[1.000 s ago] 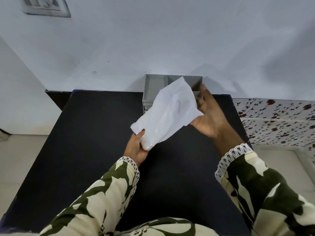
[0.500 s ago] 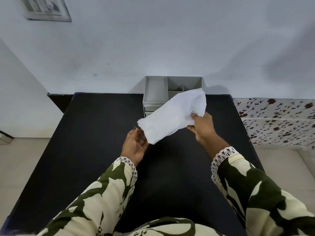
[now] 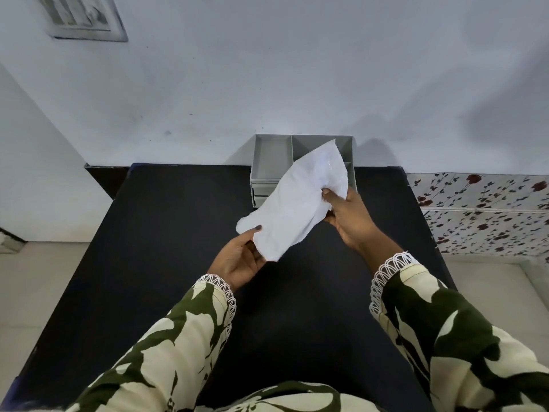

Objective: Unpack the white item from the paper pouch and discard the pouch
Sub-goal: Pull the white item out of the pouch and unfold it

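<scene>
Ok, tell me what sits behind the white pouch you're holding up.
Behind the paper pouch, held by the left hand and right hand, stands a grey divided organizer against the wall. Its left compartment looks empty; the pouch covers most of the right ones, so their contents are hidden.

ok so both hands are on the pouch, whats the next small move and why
Probably pull the two ends apart to open it. The left hand pinches the near end of the paper pouch and the right hand grips the far end, holding it above the black table. The white item cannot be told apart from the pouch, so it seems not yet out.
</scene>
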